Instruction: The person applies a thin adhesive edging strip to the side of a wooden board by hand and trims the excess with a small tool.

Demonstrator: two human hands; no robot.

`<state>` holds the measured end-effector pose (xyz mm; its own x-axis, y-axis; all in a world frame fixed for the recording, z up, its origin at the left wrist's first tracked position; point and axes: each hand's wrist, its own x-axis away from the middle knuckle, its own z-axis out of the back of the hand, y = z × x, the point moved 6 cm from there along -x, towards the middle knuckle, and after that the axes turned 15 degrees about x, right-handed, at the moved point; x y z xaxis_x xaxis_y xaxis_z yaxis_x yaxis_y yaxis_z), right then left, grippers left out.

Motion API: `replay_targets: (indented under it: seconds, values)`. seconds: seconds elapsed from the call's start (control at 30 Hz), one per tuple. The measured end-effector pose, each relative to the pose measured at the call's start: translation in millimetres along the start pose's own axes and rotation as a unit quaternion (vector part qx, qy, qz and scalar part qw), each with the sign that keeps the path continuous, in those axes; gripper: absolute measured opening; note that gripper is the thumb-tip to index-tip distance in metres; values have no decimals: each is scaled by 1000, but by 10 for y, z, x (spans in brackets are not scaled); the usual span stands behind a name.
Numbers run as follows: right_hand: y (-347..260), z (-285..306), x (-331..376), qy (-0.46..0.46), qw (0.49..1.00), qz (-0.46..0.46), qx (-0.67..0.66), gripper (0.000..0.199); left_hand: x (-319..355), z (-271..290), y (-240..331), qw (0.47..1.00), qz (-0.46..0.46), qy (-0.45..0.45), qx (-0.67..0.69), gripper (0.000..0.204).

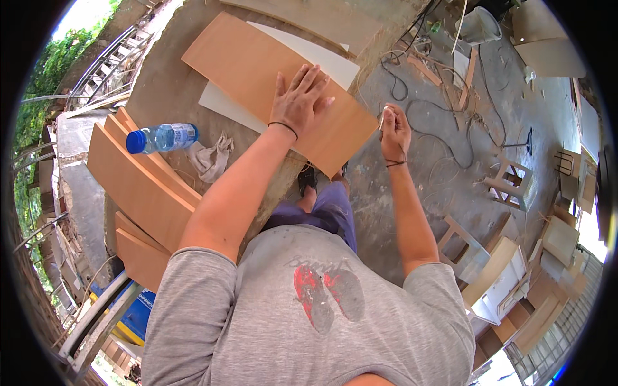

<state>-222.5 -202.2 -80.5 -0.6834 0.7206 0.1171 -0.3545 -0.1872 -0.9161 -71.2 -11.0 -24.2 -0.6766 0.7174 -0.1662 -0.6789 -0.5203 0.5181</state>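
My left hand (297, 98) lies flat, fingers spread, on a light brown wooden board (257, 71) that rests on the workbench (161, 90) and sticks out past its edge. A white panel (322, 55) lies under that board. My right hand (394, 128) is off the board's right edge, fingers closed around a small white object (382, 118) that touches the board's edge; what the object is I cannot tell. Both wrists carry a thin dark band.
A clear plastic bottle with a blue cap (161, 137) and a crumpled rag (211, 157) lie on the bench. Stacked brown boards (138, 186) lean at the left. Cables (444, 128), small wooden stools (512, 180), a bucket (479, 26) and scrap wood litter the concrete floor.
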Motion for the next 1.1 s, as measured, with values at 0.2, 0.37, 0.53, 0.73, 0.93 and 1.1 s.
replay_targets:
  seconds: [0.2,0.37,0.53,0.73,0.93,1.1]
  values:
    - [-20,-66,268,178,984,-24,-5,32,5,-13,-5,1000,2,7,-8,47]
    - [-101,-182,538,172,983,-58,6,30,-2,-31,-23,1000,1,11,-6,47]
    - [-76,-346,860,164,982,-67,-69,29,9,-59,-44,1000,-1,5,-5,47]
    - [-131,-520,1416,174,984,-35,-20,36,11,-68,-45,1000,-4,19,1,48]
    - [-60,-600,1712,117,989,-77,38,37,4,-104,-67,1000,-2,16,0,48]
    - [-62,-631,1612,47,981,-160,-102,42,1,-71,-39,1000,-13,28,5,49]
